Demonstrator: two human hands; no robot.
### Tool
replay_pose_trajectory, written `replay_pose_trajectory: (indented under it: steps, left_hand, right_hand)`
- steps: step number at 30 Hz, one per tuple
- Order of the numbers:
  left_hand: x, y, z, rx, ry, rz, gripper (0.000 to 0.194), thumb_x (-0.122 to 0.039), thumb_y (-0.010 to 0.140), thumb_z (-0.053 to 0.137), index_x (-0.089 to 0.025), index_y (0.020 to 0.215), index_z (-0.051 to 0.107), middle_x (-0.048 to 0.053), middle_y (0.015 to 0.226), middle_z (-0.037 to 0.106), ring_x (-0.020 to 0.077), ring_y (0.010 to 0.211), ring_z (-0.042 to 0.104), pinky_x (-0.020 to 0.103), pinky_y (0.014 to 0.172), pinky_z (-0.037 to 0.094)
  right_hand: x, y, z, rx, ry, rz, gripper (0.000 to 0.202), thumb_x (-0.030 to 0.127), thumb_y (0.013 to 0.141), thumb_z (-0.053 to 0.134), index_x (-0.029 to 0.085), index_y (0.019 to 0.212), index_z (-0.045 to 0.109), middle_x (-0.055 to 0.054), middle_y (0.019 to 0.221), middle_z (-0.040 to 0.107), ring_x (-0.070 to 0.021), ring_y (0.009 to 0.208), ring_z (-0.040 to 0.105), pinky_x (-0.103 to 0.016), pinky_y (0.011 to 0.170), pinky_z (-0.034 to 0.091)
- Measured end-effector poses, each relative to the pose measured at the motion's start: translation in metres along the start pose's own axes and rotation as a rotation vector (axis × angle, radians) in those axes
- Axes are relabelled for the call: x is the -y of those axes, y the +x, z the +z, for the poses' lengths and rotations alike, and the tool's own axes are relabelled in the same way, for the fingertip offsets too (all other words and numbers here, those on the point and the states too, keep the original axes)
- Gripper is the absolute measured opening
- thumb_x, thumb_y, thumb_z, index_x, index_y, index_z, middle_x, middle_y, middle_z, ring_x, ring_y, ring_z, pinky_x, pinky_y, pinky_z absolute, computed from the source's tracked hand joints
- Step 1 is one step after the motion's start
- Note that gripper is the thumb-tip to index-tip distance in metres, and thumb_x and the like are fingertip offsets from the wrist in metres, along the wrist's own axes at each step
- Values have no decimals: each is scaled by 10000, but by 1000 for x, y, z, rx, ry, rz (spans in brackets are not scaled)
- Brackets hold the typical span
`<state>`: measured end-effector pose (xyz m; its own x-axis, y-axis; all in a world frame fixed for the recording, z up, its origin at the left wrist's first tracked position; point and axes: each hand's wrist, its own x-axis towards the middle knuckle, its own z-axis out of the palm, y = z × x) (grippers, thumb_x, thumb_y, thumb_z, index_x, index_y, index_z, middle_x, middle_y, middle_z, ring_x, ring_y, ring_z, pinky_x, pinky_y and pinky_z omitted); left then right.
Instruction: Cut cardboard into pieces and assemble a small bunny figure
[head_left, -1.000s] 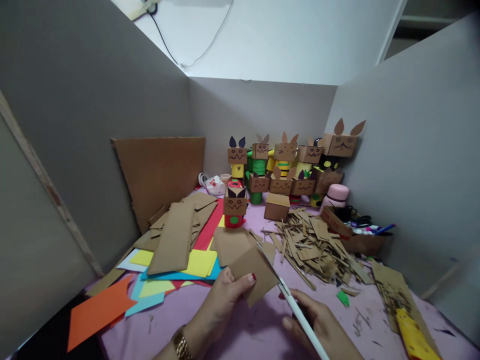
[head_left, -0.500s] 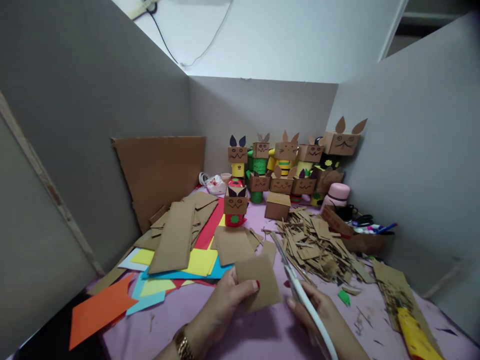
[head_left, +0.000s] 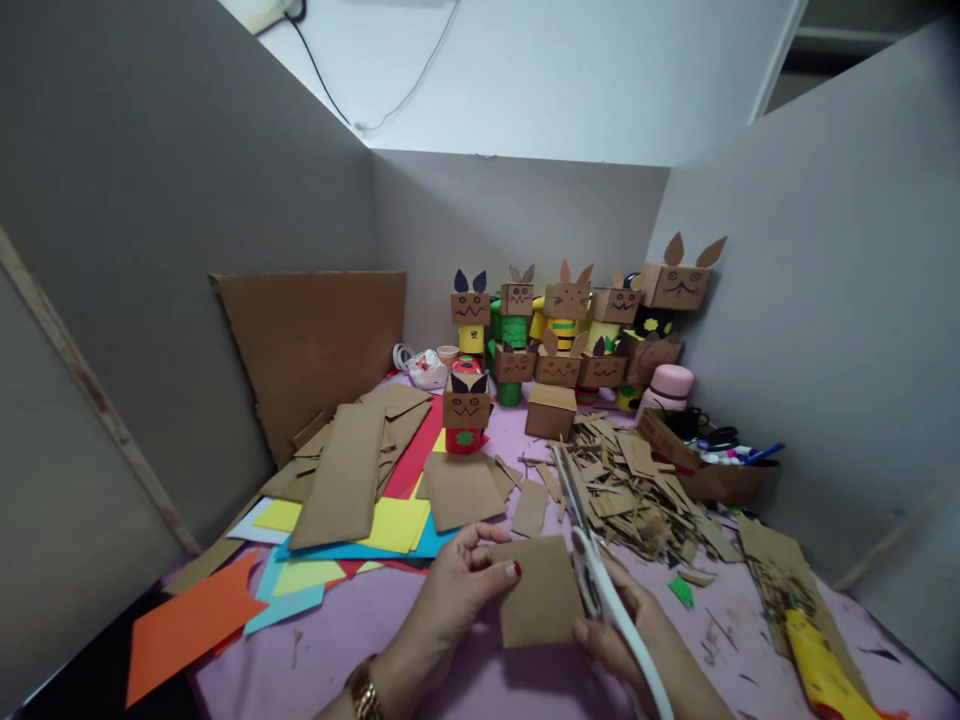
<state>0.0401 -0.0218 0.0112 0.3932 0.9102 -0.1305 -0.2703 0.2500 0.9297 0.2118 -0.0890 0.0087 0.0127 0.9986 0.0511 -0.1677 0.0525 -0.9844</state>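
My left hand (head_left: 457, 592) pinches a small brown cardboard square (head_left: 543, 592) between thumb and fingers, near its left edge. White-handled scissors (head_left: 611, 590) are in my right hand (head_left: 628, 640), their blades pointing up and away along the square's right side. My right thumb lies by the square's lower right corner; whether it touches is unclear. Just beyond, a larger cardboard square (head_left: 463, 492) and a small cardboard piece (head_left: 530, 508) lie on the purple tabletop (head_left: 420, 675).
Cardboard scraps (head_left: 637, 490) are heaped right of centre. Coloured paper (head_left: 195, 625) and cardboard sheets (head_left: 341, 475) lie left. Box-headed figures (head_left: 466, 405) and a plain cardboard box (head_left: 551, 410) stand behind. At right are a tool box (head_left: 724, 485), pink bottle (head_left: 667, 388) and yellow tube (head_left: 825, 665).
The cardboard square has shifted right and turned straighter, coming close beside the scissors. My left fingers have moved with it. The view has moved slightly.
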Motion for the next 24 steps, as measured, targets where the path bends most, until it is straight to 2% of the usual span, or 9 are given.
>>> replay_pose_trajectory:
  steps: [3, 7, 9, 12, 15, 17, 19, 21, 24]
  left_hand:
    - [-3, -2, 1, -8, -22, -13, 357, -275, 567, 782, -170, 826, 561, 30, 720, 698, 148, 619, 618, 245, 599, 429]
    - [-2, -7, 4, 83, 42, -26, 322, -280, 587, 771, -156, 843, 621, 10, 709, 652, 129, 631, 584, 233, 604, 412]
    - [-1, -9, 5, 104, 40, -24, 373, -305, 626, 744, -165, 950, 622, 13, 743, 638, 134, 675, 586, 238, 626, 413]
    - [0, -11, 6, 175, -50, -44, 605, -317, 652, 725, -228, 1196, 476, 26, 840, 644, 167, 750, 612, 287, 692, 435]
    - [3, -11, 7, 301, -74, -74, 578, -264, 588, 773, -202, 1101, 515, 61, 907, 661, 205, 804, 628, 328, 745, 445]
    - [5, -10, 8, 274, -48, -83, 403, -264, 585, 771, -159, 924, 581, 68, 839, 674, 195, 747, 630, 306, 710, 448]
    - [5, -9, 9, 174, -35, -51, 293, -283, 608, 748, -143, 820, 602, 61, 769, 673, 172, 690, 614, 271, 662, 437]
    - [3, -9, 9, 101, -37, -3, 254, -287, 624, 724, -143, 805, 620, 61, 780, 672, 167, 703, 598, 254, 652, 425]
    - [-3, -11, 10, 72, 28, 18, 221, -275, 663, 658, -145, 841, 651, 56, 804, 671, 170, 709, 578, 255, 645, 414]
  right_hand:
    - [-6, 0, 3, -27, 35, -38, 446, 410, 593, 732, 205, 965, 596, -31, 737, 632, -208, 713, 597, -296, 662, 482]
    - [-15, -1, -4, -113, 12, 22, 522, 390, 599, 751, 196, 1050, 573, -11, 733, 607, -168, 636, 576, -267, 589, 473]
    - [-16, 0, -7, -150, 19, 34, 546, 372, 573, 770, 193, 1052, 578, 1, 706, 590, -162, 608, 561, -263, 561, 469]
    - [-11, 1, -8, -257, 36, 17, 539, 373, 553, 780, 196, 1026, 593, 26, 648, 555, -139, 550, 517, -242, 518, 449]
    - [-5, 3, -7, -306, 49, 26, 596, 429, 533, 781, 194, 1043, 583, 33, 615, 537, -142, 523, 498, -255, 525, 444]
    - [-4, 3, -6, -307, 56, 21, 627, 454, 524, 780, 188, 1052, 572, 36, 605, 529, -145, 511, 494, -263, 524, 441]
    - [-5, 2, -4, -264, 48, 25, 616, 434, 533, 783, 188, 1052, 562, 32, 626, 548, -139, 503, 499, -248, 495, 426]
    - [-8, 1, 1, -189, 49, 25, 573, 401, 545, 785, 190, 1030, 564, 9, 686, 597, -155, 564, 549, -242, 518, 436]
    - [-11, -1, 7, -148, 74, -38, 509, 391, 562, 775, 195, 992, 585, -1, 704, 631, -163, 620, 574, -250, 575, 452]
